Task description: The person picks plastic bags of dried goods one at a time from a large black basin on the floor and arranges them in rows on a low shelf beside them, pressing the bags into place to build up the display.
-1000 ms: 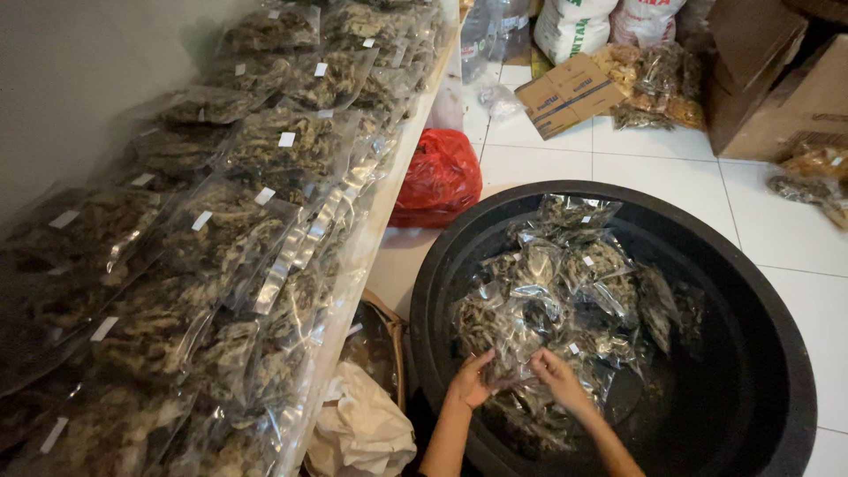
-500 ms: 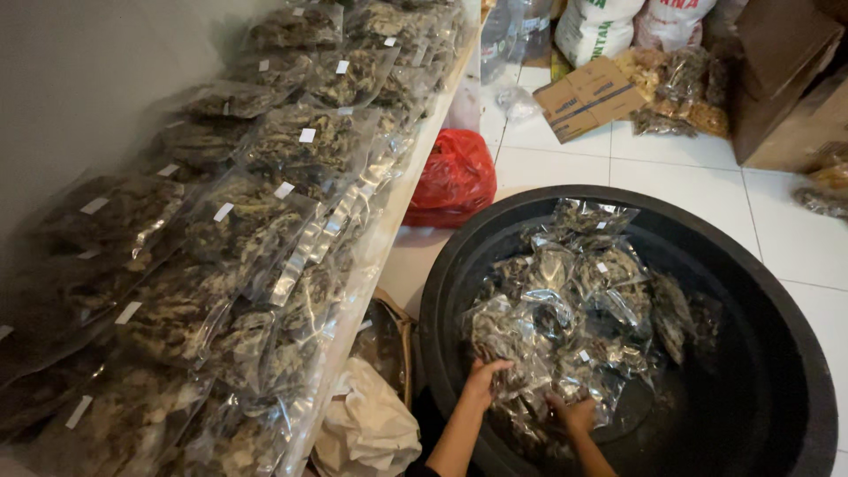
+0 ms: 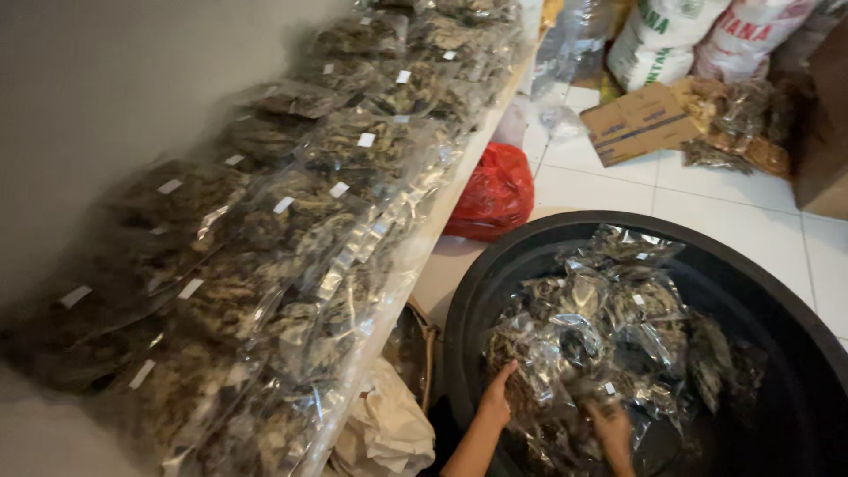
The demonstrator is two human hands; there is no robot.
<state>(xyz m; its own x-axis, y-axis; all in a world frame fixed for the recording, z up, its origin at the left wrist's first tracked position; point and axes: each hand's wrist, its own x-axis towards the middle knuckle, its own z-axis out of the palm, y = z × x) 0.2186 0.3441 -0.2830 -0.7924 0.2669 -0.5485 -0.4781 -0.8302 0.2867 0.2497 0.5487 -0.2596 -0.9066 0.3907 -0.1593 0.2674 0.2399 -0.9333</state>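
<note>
Hands have sunk deeper among the clear packets (image 3: pixel 592 327) in the black tub (image 3: pixel 468 291) since a second ago. Left hand (image 3: pixel 496 399) lies flat against one, fingers loose; right hand (image 3: pixel 611 430) is blurred, its grip unclear. Bagged packets (image 3: pixel 291 265) crowd the bench (image 3: pixel 433 238) alongside.

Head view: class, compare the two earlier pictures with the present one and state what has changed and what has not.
Both hands went lower and deeper among the clear bags in the black tub. The left hand now lies on the pile's left side; the right hand digs in, blurred. The camera swung left. The shelf bags, red bag and carton stayed put.
</note>
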